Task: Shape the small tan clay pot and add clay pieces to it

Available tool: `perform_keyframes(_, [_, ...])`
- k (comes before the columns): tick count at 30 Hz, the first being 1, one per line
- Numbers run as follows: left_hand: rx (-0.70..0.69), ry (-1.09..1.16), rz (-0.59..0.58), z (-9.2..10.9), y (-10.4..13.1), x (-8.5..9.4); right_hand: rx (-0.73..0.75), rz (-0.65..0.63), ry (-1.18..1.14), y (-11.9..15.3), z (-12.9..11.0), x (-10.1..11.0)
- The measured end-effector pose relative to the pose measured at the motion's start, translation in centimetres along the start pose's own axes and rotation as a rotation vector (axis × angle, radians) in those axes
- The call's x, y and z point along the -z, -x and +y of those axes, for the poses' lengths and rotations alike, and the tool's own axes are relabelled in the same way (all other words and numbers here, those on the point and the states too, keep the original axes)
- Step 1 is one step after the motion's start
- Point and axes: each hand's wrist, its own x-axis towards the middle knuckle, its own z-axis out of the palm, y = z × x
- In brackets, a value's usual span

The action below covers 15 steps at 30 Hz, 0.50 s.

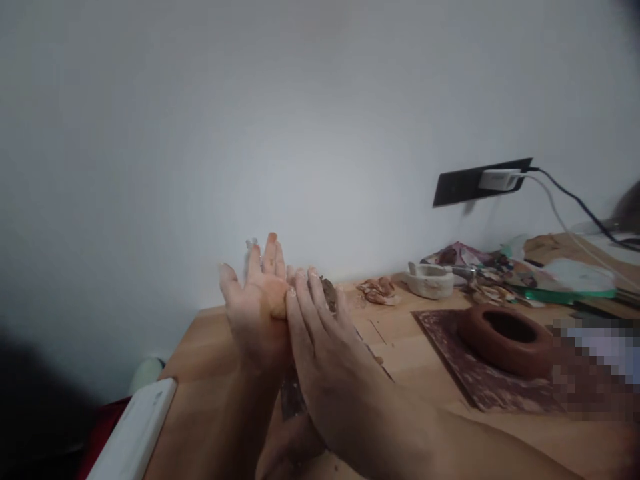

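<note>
My left hand (260,307) is raised above the wooden table with its palm up and fingers spread. A small tan lump (279,309) shows on that palm, at the edge of my right hand (325,347). The right hand lies against the left palm with its fingers stretched out, back of the hand toward me. Whatever else is between the palms is hidden. Behind the right fingers a dark brown lump (329,294) is partly visible. Farther right, a reddish-brown clay ring (507,337) rests on a dark stained board (450,347).
A small whitish bowl (430,281), crumpled brown scraps (379,291) and plastic bags (560,275) line the back of the wooden table (200,373). A charger (500,179) with cables sits in the wall socket strip. A white slab (135,430) stands at the left edge.
</note>
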Motion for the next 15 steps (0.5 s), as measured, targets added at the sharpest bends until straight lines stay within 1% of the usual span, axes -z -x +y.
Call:
perform_keyframes(2, [0.087, 0.028, 0.007, -0.6, 0.5, -0.5, -0.05, -0.017, -0.067, -0.6, 0.8, 0.2])
perform_keyframes(4, [0.185, 0.024, 0.049, -1.4, 1.0, -1.0, -0.095, -0.034, -0.17, -1.0, 2.0, 0.2])
perform_keyframes(5, [0.211, 0.019, 0.075, -1.8, 1.2, -1.2, -0.087, -0.041, -0.235, -1.0, 2.6, 0.3])
perform_keyframes(7, [0.236, 0.025, 0.11, -2.3, 1.3, -1.3, -0.032, -0.022, -0.382, -0.8, 3.9, 0.4])
perform_keyframes(10, [0.286, 0.071, 0.103, -2.2, 0.8, -1.0, 0.046, 0.08, -0.544, -0.2, 5.5, 0.8])
perform_keyframes(12, [0.323, 0.108, 0.076, -1.9, 0.3, -0.6, 0.129, 0.164, -0.561, -0.3, 6.2, 0.7])
perform_keyframes(15, [0.383, 0.115, 0.019, -1.6, -0.2, 0.1, 0.253, 0.214, -0.479, -1.1, 6.7, 0.1])
